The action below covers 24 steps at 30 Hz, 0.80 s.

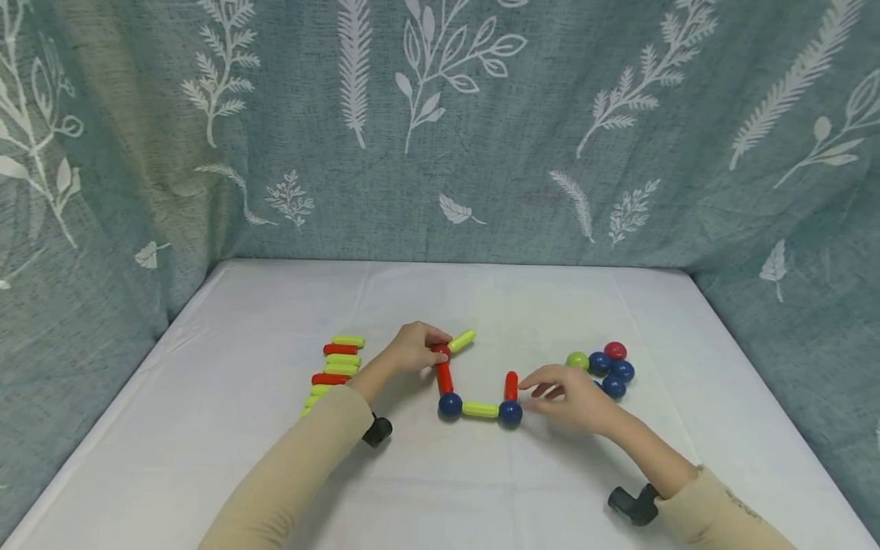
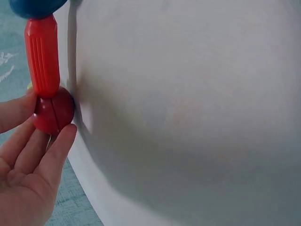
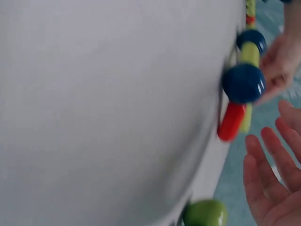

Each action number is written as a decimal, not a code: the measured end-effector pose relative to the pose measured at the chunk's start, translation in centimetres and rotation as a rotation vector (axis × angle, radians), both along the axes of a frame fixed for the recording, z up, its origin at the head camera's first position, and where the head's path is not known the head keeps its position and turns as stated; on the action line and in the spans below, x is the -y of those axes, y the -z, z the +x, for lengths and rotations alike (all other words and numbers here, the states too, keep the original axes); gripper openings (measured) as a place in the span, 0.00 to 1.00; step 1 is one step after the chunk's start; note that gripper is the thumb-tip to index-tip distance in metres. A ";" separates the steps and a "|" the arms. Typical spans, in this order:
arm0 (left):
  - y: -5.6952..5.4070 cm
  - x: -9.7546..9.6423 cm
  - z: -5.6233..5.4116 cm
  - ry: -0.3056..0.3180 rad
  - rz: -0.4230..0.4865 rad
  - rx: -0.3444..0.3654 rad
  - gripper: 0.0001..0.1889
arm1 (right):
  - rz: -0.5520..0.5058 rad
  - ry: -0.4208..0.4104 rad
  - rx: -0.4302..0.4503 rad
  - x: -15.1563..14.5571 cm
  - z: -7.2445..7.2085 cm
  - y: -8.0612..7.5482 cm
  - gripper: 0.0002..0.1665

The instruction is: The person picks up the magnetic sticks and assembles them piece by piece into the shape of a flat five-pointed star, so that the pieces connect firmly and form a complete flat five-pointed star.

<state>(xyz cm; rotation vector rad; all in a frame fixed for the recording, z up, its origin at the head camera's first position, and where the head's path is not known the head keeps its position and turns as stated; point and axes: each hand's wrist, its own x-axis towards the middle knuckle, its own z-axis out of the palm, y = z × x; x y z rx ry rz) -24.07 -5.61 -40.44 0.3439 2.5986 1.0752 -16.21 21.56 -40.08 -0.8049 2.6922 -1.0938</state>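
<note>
At the middle of the white-clothed counter (image 1: pixel 509 489) I see a glossy ball-and-rod figure, open on one side: a red ball (image 1: pixel 441 352) bearing a yellow-green rod (image 1: pixel 462 341), then a grooved red rod (image 1: pixel 445 379), a dark-blue ball (image 1: pixel 450 406), another yellow-green rod (image 1: pixel 480 410), a second dark-blue ball (image 1: pixel 510 413) and a last red rod (image 1: pixel 512 386). The left hand (image 1: pixel 415 347) has its grip closed about the red ball. The right hand (image 1: pixel 576 397), its grip loose and holding nothing, is just beside the last red rod. Loose red and yellow-green rods (image 1: pixel 341 360) line up by the left forearm; loose green, blue and red balls (image 1: pixel 600 363) cluster past the right hand. Behind hangs a leaf-patterned grey-green curtain (image 1: pixel 502 191).
</note>
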 end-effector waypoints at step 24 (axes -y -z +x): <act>0.0 -0.1 0.5 -0.029 0.011 -0.020 0.15 | -0.049 0.361 -0.042 -10.3 -4.5 -1.5 0.20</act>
